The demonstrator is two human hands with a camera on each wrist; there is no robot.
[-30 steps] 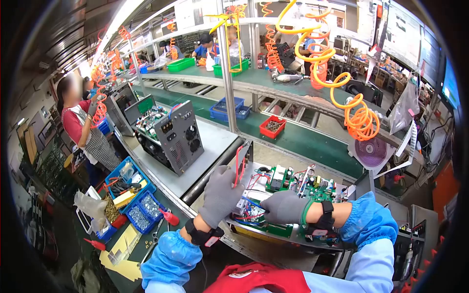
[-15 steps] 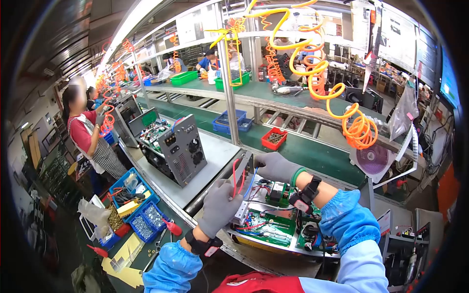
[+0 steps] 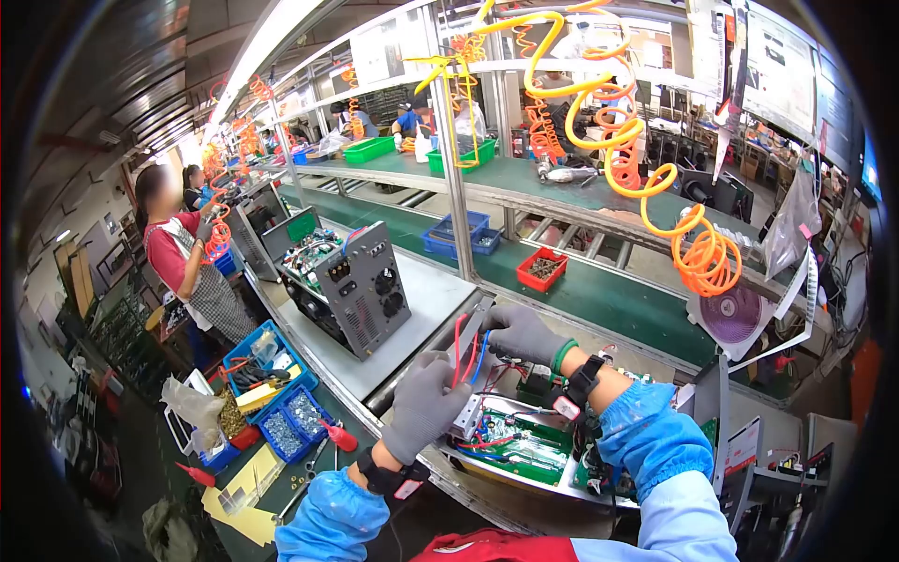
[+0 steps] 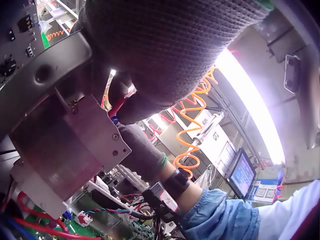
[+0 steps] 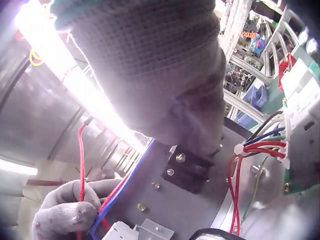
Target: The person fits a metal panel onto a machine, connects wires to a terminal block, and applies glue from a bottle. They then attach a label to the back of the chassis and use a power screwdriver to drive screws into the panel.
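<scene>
My left hand, in a grey knitted glove, pinches a red wire whose free end sticks up above the fingers. A second red wire runs close by. My gloved right hand is at the upright grey metal panel, fingertips close to a small black block on its face. A blue wire rises to the right hand's fingertips, which pinch its upper end. Below both hands lies the open chassis with green circuit boards, partly covered by the right forearm.
A second grey-panelled unit stands on the conveyor to the left. Blue bins of screws and a red squeeze bottle sit at front left. Past the chassis is a red parts bin. Orange coiled hoses hang at the right.
My right hand has risen from the circuit boards to the panel, bringing the blue wire upright. My left hand stays at the red wires. The head view has shifted slightly.
</scene>
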